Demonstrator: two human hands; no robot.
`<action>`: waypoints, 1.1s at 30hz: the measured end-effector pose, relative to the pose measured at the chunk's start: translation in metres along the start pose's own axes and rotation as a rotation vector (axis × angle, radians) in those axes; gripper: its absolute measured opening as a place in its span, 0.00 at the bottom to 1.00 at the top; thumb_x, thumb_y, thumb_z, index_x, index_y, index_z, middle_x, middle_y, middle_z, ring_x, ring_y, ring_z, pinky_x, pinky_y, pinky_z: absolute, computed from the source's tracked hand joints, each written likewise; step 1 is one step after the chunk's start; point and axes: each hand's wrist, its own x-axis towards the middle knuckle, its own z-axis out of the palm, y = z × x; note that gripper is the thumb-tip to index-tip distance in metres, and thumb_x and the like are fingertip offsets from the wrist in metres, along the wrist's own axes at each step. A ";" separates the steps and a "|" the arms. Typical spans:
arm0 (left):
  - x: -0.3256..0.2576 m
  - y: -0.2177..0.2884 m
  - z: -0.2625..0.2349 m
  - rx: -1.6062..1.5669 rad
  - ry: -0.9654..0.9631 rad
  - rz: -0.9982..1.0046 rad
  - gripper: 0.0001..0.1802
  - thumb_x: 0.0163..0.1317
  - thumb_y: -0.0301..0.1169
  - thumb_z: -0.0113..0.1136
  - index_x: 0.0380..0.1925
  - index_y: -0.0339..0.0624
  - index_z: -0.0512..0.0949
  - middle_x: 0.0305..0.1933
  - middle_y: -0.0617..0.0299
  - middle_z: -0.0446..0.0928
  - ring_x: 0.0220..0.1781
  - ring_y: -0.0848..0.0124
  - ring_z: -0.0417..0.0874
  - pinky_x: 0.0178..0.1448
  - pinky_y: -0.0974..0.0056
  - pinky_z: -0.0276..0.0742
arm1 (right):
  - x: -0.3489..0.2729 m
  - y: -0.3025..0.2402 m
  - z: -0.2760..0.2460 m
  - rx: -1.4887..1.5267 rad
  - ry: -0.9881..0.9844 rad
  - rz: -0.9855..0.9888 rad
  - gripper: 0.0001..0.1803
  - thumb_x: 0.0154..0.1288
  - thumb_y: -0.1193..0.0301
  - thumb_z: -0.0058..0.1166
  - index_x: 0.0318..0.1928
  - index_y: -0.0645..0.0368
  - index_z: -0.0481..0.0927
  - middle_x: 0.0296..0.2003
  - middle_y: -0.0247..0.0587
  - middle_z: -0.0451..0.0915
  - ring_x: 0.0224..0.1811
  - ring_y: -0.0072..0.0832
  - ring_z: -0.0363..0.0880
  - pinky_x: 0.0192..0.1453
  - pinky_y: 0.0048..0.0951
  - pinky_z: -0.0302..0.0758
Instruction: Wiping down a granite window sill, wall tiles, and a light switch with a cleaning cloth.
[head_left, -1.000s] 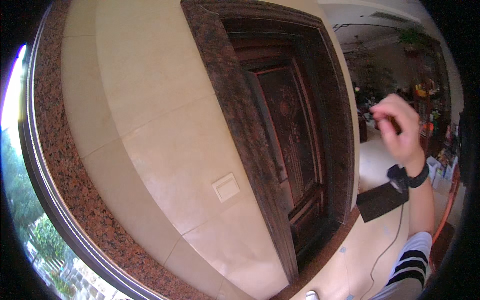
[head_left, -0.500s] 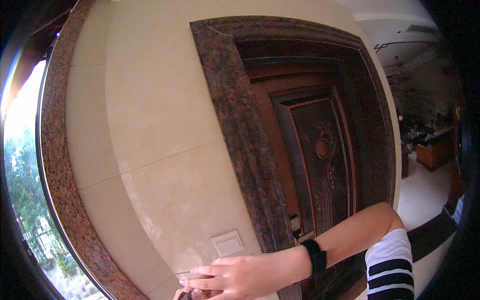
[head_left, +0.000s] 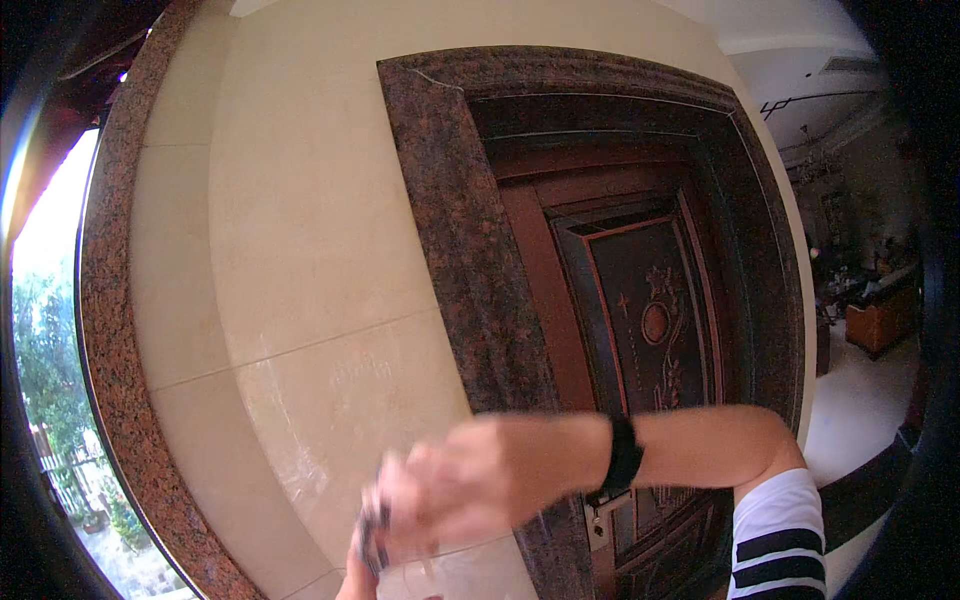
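My right hand (head_left: 465,480) reaches in from the right, the forearm lying across the lower part of the view, with a black band (head_left: 627,455) round its wrist. Motion smears its fingers, which bend over a narrow dark band or piece of cloth (head_left: 372,532). Below that band a strip of my left arm (head_left: 357,582) shows at the lower edge. The two hands overlap; my left hand's fingers are hidden or too blurred to make out. Whether my right fingers grip the dark piece or only touch it is unclear.
Behind my hands stands a beige tiled wall (head_left: 320,250). A dark carved door (head_left: 655,320) with a metal handle plate (head_left: 598,520) sits in a speckled stone frame (head_left: 455,220). Greenery (head_left: 50,350) shows outside at left. A room with wooden furniture (head_left: 880,318) lies at right.
My right hand and forearm have risen, and the hand now covers the white wall switch. The dark piece by my left arm has come up with it. The door handle plate shows more fully.
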 end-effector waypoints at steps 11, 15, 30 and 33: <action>0.006 0.075 -0.045 0.671 -0.293 0.288 0.39 0.63 0.21 0.62 0.73 0.41 0.59 0.79 0.47 0.55 0.69 0.57 0.72 0.72 0.50 0.65 | -0.045 0.263 -0.150 -0.389 0.522 0.921 0.22 0.71 0.79 0.44 0.64 0.62 0.74 0.49 0.56 0.76 0.48 0.37 0.83 0.47 0.37 0.84; 0.006 0.071 -0.069 0.753 -0.253 0.316 0.37 0.64 0.21 0.61 0.73 0.39 0.59 0.78 0.47 0.56 0.68 0.57 0.72 0.72 0.50 0.66 | -0.075 0.334 -0.181 -0.712 0.425 1.097 0.24 0.74 0.70 0.45 0.68 0.64 0.69 0.53 0.64 0.76 0.58 0.51 0.78 0.59 0.48 0.78; -0.001 0.051 -0.119 0.965 -0.293 0.307 0.36 0.65 0.23 0.61 0.72 0.37 0.59 0.71 0.49 0.64 0.65 0.61 0.73 0.68 0.55 0.69 | -0.021 0.469 -0.035 -0.914 0.192 0.797 0.22 0.70 0.64 0.45 0.63 0.44 0.77 0.64 0.58 0.74 0.63 0.52 0.77 0.67 0.47 0.74; -0.007 0.046 -0.111 1.005 -0.201 0.287 0.36 0.67 0.24 0.59 0.73 0.38 0.58 0.70 0.49 0.65 0.65 0.60 0.73 0.69 0.55 0.68 | 0.095 0.393 0.049 -0.664 0.404 0.871 0.22 0.67 0.67 0.49 0.61 0.56 0.75 0.67 0.57 0.70 0.71 0.54 0.66 0.73 0.50 0.66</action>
